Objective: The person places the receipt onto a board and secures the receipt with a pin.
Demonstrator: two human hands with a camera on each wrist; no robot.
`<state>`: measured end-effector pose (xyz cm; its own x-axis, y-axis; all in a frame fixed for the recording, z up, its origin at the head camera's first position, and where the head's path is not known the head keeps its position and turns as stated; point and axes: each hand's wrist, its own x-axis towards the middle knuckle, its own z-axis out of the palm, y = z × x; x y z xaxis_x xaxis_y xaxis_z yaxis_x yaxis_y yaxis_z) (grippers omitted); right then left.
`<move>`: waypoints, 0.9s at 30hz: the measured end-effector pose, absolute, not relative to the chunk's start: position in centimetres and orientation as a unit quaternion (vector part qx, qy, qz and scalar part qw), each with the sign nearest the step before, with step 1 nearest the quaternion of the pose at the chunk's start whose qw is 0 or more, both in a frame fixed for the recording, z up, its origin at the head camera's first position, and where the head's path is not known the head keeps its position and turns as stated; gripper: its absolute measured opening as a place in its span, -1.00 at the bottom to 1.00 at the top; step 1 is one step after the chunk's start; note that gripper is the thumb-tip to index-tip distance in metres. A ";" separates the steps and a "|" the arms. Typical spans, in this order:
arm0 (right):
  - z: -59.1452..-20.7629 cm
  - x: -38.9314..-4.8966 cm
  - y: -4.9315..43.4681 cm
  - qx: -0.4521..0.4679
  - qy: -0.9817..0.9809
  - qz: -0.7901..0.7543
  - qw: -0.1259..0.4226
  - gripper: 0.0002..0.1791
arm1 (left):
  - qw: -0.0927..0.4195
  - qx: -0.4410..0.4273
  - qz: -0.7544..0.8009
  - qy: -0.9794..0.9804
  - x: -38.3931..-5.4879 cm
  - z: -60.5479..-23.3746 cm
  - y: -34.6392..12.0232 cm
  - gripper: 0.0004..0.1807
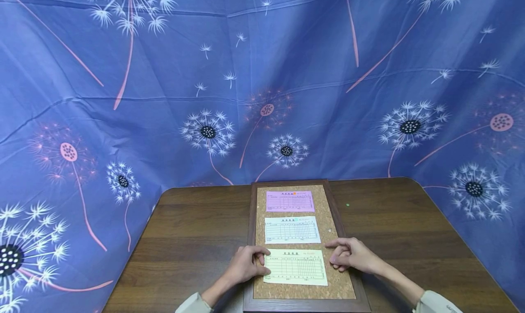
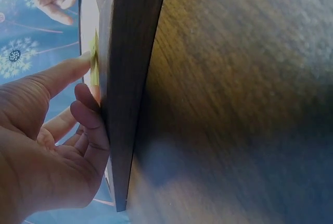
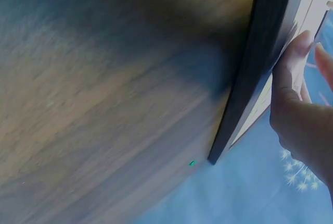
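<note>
A pale green printed slip [image 1: 294,267] lies on the lower part of a cork board [image 1: 303,292] with a dark wooden frame [image 1: 307,305]. My left hand [image 1: 247,264] is at the slip's left edge, its thumb and index fingertips touching it. In the left wrist view, that hand's other fingers [image 2: 89,122] bend loosely beside the frame. My right hand [image 1: 353,254] rests over the board's right side, close to the slip's right edge, index finger pointing left. Nothing shows between its fingers. Above the green slip are a white slip [image 1: 291,231] and a purple slip [image 1: 289,202].
An orange dot [image 1: 294,193] marks the purple slip's top, and a light green dot [image 1: 296,219] the white one's. A small pale object [image 1: 329,230] sits on the cork. On the brown table [image 1: 197,231] lies a tiny green piece [image 1: 347,205]. Behind hangs a blue dandelion-print cloth [image 1: 246,53].
</note>
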<state>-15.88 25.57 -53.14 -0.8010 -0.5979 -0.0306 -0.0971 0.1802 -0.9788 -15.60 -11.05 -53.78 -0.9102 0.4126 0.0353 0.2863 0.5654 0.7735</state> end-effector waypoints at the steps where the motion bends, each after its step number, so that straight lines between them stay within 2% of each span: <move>1: -53.1 -16.0 25.8 -0.233 0.739 -0.596 0.210 -0.46 | 0.074 0.199 0.419 0.883 -15.6 -53.8 -11.1 -0.56; 14: -53.7 -18.1 29.2 -0.187 0.761 -0.591 0.189 -0.50 | 0.069 0.203 0.409 0.887 -15.5 -53.7 -11.1 -0.57; 19: -54.0 -19.5 30.8 -0.172 0.777 -0.583 0.166 -0.50 | 0.069 0.198 0.416 0.885 -15.6 -53.8 -11.2 -0.58; 27: -54.4 -21.7 33.6 -0.092 0.812 -0.561 0.133 -0.46 | 0.075 0.188 0.425 0.882 -15.8 -54.1 -11.3 -0.61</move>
<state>-21.75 33.60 -54.38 -0.9476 -0.2991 -0.1119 -0.0008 0.3525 -0.9358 -15.84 -11.29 -54.14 -0.9184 0.3946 0.0280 0.2679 0.5683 0.7780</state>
